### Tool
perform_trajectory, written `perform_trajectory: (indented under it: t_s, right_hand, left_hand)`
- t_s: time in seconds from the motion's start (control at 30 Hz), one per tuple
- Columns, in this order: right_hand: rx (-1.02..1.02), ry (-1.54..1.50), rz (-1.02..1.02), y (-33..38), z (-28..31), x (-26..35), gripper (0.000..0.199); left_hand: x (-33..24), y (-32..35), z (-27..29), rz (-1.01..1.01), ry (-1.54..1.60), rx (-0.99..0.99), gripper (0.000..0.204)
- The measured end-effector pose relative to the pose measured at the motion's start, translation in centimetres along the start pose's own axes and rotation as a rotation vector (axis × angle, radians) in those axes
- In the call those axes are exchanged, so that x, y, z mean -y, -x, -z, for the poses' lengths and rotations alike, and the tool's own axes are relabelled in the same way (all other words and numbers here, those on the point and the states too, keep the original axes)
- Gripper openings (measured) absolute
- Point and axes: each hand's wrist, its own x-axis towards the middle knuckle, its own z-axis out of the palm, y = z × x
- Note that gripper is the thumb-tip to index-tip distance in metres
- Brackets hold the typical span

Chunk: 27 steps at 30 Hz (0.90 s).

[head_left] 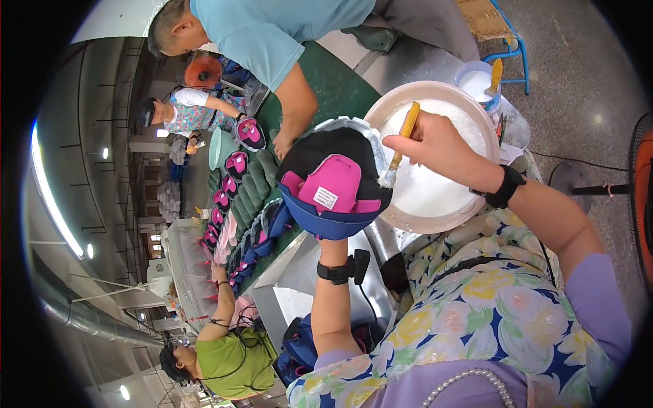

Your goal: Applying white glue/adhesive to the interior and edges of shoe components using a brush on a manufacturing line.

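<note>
My left hand (333, 249) holds up a navy shoe upper (303, 211) from below; the upper hides its fingers. Inside the upper are a black lining, a bright pink tongue (338, 178) with a white label, and a pale, wet-looking edge. Pinched in my right hand (435, 139) is a paintbrush (409, 122) with a yellow handle. Its white-coated bristles touch or nearly touch the upper's right edge. Behind the brush sits a wide pale pink basin (484, 115) of white liquid (435, 183), probably glue.
A green-topped bench (333, 75) carries rows of navy and pink uppers (262, 234) and dark green shoe forms (252, 187). Beyond the basin stands a small tub (476, 85) with another brush. Co-workers (255, 41) line the bench; a fan (639, 183) stands at right.
</note>
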Motion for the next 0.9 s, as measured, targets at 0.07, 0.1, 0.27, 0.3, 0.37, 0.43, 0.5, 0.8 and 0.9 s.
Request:
perform_trajectory:
  t_s: [0.07,0.1,0.27,0.3,0.37,0.43,0.5,0.8,0.9]
  right_hand:
    - [0.022,-0.007,-0.054,0.4,-0.3,0.2,0.041]
    - [0.046,-0.048,-0.096,0.5,-0.4,0.1,0.041]
    - [0.151,-0.116,-0.130,1.6,-0.9,0.8,0.041]
    - [0.151,-0.116,-0.129,1.7,-0.9,0.9,0.041]
    - [0.177,-0.177,-0.083,1.7,-0.7,0.9,0.038]
    - [0.166,-0.229,-0.004,1.5,-0.4,1.0,0.037]
    - [0.129,-0.254,0.130,1.3,0.4,1.3,0.028]
    - [0.334,-0.008,1.048,1.3,-0.9,2.9,0.017]
    - [0.385,0.009,1.177,0.8,-2.5,2.3,0.015]
  left_hand:
    - [-0.1,0.1,-0.3,0.010,0.017,-0.003,0.053]
    - [-0.4,0.1,0.1,0.015,0.025,-0.004,0.053]
    - [-1.2,0.1,0.8,0.035,0.062,-0.018,0.052]
    - [-1.2,0.1,0.7,0.039,0.071,-0.019,0.052]
    - [-1.4,0.4,0.7,0.044,0.088,-0.026,0.052]
    - [-2.4,-0.3,3.1,0.049,0.105,-0.038,0.051]
    - [-3.0,0.0,3.4,0.055,0.113,-0.060,0.051]
    - [-2.2,4.5,-2.5,0.073,0.172,-0.040,0.049]
    - [-1.8,5.0,-4.5,0.080,0.195,-0.031,0.048]
